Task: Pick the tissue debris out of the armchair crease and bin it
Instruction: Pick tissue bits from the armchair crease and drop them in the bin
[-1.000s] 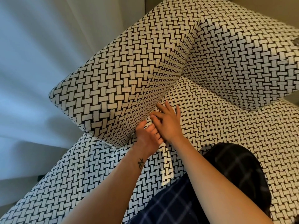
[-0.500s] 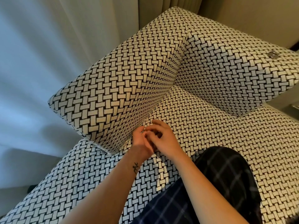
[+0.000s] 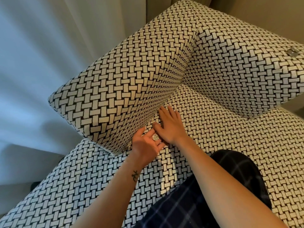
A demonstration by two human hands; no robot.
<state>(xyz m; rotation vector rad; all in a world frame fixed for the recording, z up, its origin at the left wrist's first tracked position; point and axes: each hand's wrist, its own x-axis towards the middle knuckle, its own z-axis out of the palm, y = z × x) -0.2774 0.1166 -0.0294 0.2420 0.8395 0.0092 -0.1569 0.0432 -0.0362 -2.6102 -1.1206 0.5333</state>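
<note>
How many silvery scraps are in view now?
2 silvery scraps. One rests on the left hand; one lies atop the upper-right cushion. More may hide in the crease.

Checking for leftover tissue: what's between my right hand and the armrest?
Head view: only bare seat fabric. The right hand lies flat, fingertips at the crease beside the armrest; nothing loose shows there.

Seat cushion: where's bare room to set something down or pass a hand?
Free: the seat between the right hand and the far block, and the front strip below the curtain-side block. Crowded: the crease where both hands meet, the left hand carrying a round silvery piece.
</note>
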